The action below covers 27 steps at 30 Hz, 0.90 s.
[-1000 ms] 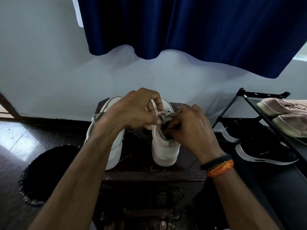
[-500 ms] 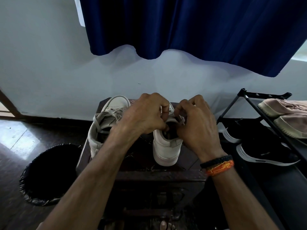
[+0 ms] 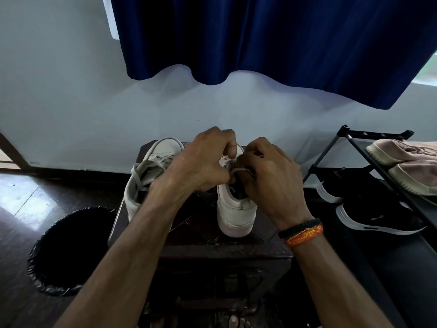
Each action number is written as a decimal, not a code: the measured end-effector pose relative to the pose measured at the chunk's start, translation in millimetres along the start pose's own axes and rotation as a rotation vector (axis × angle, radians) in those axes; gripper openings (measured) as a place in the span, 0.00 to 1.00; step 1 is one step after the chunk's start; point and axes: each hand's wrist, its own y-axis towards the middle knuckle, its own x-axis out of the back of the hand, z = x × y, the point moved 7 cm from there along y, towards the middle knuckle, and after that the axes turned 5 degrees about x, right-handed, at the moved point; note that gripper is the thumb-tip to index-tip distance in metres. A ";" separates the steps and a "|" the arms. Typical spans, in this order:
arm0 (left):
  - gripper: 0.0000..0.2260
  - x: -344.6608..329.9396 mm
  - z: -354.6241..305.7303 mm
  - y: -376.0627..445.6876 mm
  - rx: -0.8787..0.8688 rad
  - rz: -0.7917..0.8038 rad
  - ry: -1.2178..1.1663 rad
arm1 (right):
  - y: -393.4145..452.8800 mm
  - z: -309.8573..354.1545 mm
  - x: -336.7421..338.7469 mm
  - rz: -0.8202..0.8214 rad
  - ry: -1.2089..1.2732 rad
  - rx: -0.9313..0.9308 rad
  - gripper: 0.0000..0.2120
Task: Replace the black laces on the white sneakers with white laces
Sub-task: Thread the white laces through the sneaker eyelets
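— Pale wall [image 3: 71, 102] fills the back, with a dark blue curtain [image 3: 272, 39] hanging in soft folds from twelve o'clock. What sits below it?

— A dark wooden stand [image 3: 212, 247] with a patterned top and a hard front edge at six o'clock. Both white sneakers rest on it, heels toward the camera. The left sneaker [image 3: 142, 188] runs along the stand's nine o'clock edge, its flat pale lace already threaded through. The right sneaker [image 3: 236, 214] stands just beside the middle, smooth upper, thick rounded sole.

— And the hands?

— Both are over the right sneaker's opening. The left hand [image 3: 203, 162] curls its fingers and pinches the white lace [image 3: 241, 170] near the tongue. The right hand [image 3: 269, 176] is curled there too, fingertips on the same lace; black and orange braided bands [image 3: 302, 232] circle that wrist.

— Any room around the stand?

— At eight o'clock a round black bin [image 3: 68, 252] with a crinkled liner stands close to its side, on glossy dark floor [image 3: 19, 204]. At three o'clock a black metal shoe rack [image 3: 354, 147] stands close, holding black trainers with white soles [image 3: 378, 218] and pinkish fabric shoes [image 3: 406, 162] above.
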 end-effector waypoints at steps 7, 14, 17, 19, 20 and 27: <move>0.21 -7.8 4.1 -0.6 0.085 0.052 -0.062 | 3.7 -12.2 -4.0 -0.009 0.161 -0.131 0.05; 0.17 -8.8 8.5 4.2 0.035 -0.118 -0.009 | 7.3 -11.0 -6.0 -0.036 0.150 -0.190 0.05; 0.15 -10.6 2.2 3.5 -0.041 -0.197 0.101 | 7.9 -6.6 -6.3 -0.047 0.130 -0.146 0.05; 0.13 -12.4 -1.0 3.1 -0.068 -0.240 0.144 | 7.7 -5.2 -7.6 -0.055 0.116 -0.129 0.06; 0.13 -13.5 -1.8 3.2 -0.071 -0.261 0.155 | 7.3 -5.2 -8.5 -0.062 0.113 -0.129 0.06; 0.12 -13.0 0.2 5.6 -0.067 -0.163 0.174 | 2.1 -5.2 -9.0 -0.090 0.152 -0.121 0.06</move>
